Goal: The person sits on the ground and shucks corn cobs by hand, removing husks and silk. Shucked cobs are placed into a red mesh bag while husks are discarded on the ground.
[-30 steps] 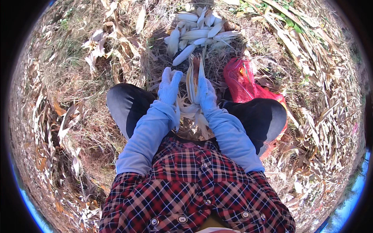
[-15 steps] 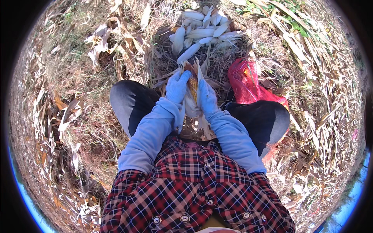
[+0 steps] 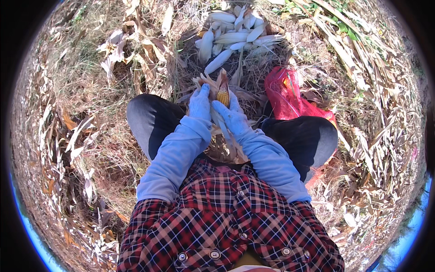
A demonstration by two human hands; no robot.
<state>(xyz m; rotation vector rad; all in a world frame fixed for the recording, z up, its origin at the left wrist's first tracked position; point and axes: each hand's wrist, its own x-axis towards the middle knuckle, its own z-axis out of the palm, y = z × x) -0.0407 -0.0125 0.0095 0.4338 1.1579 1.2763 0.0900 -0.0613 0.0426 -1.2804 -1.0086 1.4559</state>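
Gripping a partly husked ear of corn (image 3: 222, 96) between both gloved hands, a seated person works over the lap, the yellow kernels showing at the ear's far end where the dry husk leaves (image 3: 206, 83) have been peeled outward. The left hand (image 3: 200, 102), in a pale blue glove, is closed around the left side of the ear with its fingers wrapped over the husk. The right hand (image 3: 232, 116), gloved the same, is closed on the right side and lower part of the ear, touching the loose husk strips that trail down toward the body. The ear sits between the knees, tilted with its tip pointing away from the person.

Light blue sleeves (image 3: 174, 156) run from the hands back to a red, black and white plaid shirt (image 3: 222, 226) at the near edge. Dark trousers (image 3: 152, 119) cover both bent knees on either side of the ear. A heap of stripped husks (image 3: 224, 149) lies in the lap just under the hands.

Farther off, straight ahead, a pile of pale husked corn cobs (image 3: 238, 34) rests on the ground, well apart from the hands. A red mesh sack (image 3: 285, 93) lies just right of the hands, beside the right knee. Dry corn stalks and leaves (image 3: 385, 104) cover the ground on all sides, thick on the right, with dry grass (image 3: 86, 90) on the left.
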